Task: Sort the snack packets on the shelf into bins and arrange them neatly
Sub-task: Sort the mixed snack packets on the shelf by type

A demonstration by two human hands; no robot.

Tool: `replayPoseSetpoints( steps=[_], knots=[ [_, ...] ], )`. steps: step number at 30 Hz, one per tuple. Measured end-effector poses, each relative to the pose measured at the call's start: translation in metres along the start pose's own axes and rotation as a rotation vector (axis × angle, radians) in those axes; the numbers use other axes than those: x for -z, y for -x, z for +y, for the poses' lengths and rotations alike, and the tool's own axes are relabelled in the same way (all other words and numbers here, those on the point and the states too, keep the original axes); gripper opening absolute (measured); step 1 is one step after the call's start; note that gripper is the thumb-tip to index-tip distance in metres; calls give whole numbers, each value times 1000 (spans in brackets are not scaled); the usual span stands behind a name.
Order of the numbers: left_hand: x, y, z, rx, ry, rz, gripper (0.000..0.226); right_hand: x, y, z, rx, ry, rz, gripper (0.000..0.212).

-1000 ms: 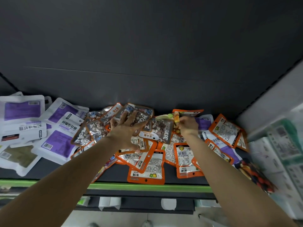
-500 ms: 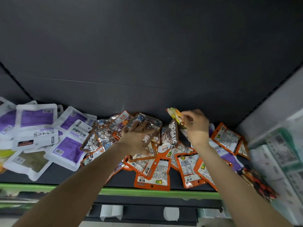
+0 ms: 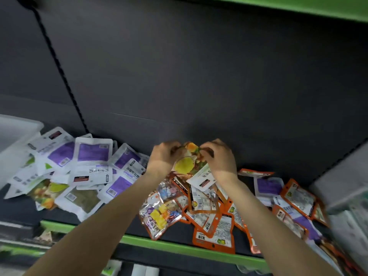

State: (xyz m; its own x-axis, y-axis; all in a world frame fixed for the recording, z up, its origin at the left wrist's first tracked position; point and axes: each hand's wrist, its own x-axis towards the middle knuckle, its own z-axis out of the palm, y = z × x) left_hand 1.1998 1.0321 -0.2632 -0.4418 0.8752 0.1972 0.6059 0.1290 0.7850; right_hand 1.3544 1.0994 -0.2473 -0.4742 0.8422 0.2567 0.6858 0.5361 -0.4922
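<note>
Yellow fruit shapes are showing on the packet you are holding up between your two hands, above the pile and close to the dark back panel. Your left hand is curling its fingers round the packet's upper left edge, and your right hand is pinching the upper right edge, so both are grasping the same packet. Its white lower corner is hanging down beside your right wrist.

Just below your hands, orange packets are lying overlapped on the shelf, some reaching the green front lip. A clear packet of coloured sweets is lying at the left edge of that heap, under your left forearm. Further right, more orange packets and a purple packet are spreading toward a blurred white bin.

To your left, purple-and-white packets are lying fanned out over one another, with more fruit packets near the front. A white bin is standing at the far left, touching that group.
</note>
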Motion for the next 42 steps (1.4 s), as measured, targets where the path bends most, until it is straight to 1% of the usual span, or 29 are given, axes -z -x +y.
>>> replayPoseSetpoints(
  steps=[1, 4, 6, 8, 11, 12, 13, 14, 15, 16, 17, 18, 19, 20, 21, 23, 26, 28, 30, 32, 34, 36, 38, 40, 42],
  knots=[
    [13, 2, -13, 39, 22, 37, 11, -12, -1, -9, -17, 1, -40, 25],
    [61, 10, -52, 169, 144, 149, 10, -52, 1, -38, -16, 7, -196, 50],
    [93, 12, -76, 224, 89, 190, 15, -77, 4, -59, 23, 11, -258, 65],
    [119, 9, -100, 265, 37, 236, 16, -101, 2, -74, 23, 36, -311, 76],
    [147, 0, -131, 363, 26, 337, 24, -134, 0, -83, -74, 161, -467, 85],
    [152, -3, -140, 385, -29, 344, 29, -142, 0, -84, -110, 211, -522, 88],
    [154, -6, -146, 377, -140, 329, 34, -148, 1, -84, -134, 264, -558, 90],
    [154, -7, -153, 325, -304, 292, 44, -152, 2, -85, -139, 315, -575, 92],
    [152, -6, -158, 220, -489, 224, 57, -155, 3, -86, -134, 359, -578, 93],
    [147, -5, -162, 88, -652, 103, 67, -157, 3, -87, -123, 398, -575, 94],
    [142, -3, -165, -49, -775, -56, 69, -159, 4, -87, -109, 435, -571, 95],
    [136, -1, -167, -166, -861, -212, 64, -160, 6, -87, -94, 474, -564, 95],
    [131, 2, -170, -220, -926, -344, 61, -163, 7, -85, -76, 513, -556, 96],
    [129, 4, -173, -214, -960, -424, 61, -165, 9, -83, -61, 550, -547, 97],
    [129, 4, -176, -181, -983, -464, 62, -168, 11, -81, -54, 574, -542, 98],
    [127, 4, -181, -131, -1021, -484, 63, -170, 12, -77, -60, 599, -549, 98],
    [119, 3, -171, -119, -1088, -448, 59, -168, 13, -78, -55, 587, -543, 92],
    [110, 2, -158, -95, -1131, -432, 54, -159, 16, -80, -51, 478, -499, 84],
    [99, 0, -143, -56, -1127, -437, 49, -143, 22, -78, -52, 325, -410, 74],
    [83, -1, -125, -87, -1037, -403, 46, -120, 30, -68, -55, 229, -285, 64],
    [59, -2, -100, -179, -872, -338, 44, -95, 40, -48, -86, 196, -176, 57],
    [30, -2, -72, -261, -707, -330, 45, -71, 51, -20, -185, 183, -127, 53],
    [-4, 0, -47, -302, -608, -413, 50, -51, 60, 14, -305, 192, -107, 51],
    [-37, 4, -31, -249, -560, -528, 64, -35, 65, 50, -375, 210, -107, 55],
    [-66, 6, -24, -182, -585, -624, 83, -25, 67, 85, -371, 261, -158, 66]
  ],
)
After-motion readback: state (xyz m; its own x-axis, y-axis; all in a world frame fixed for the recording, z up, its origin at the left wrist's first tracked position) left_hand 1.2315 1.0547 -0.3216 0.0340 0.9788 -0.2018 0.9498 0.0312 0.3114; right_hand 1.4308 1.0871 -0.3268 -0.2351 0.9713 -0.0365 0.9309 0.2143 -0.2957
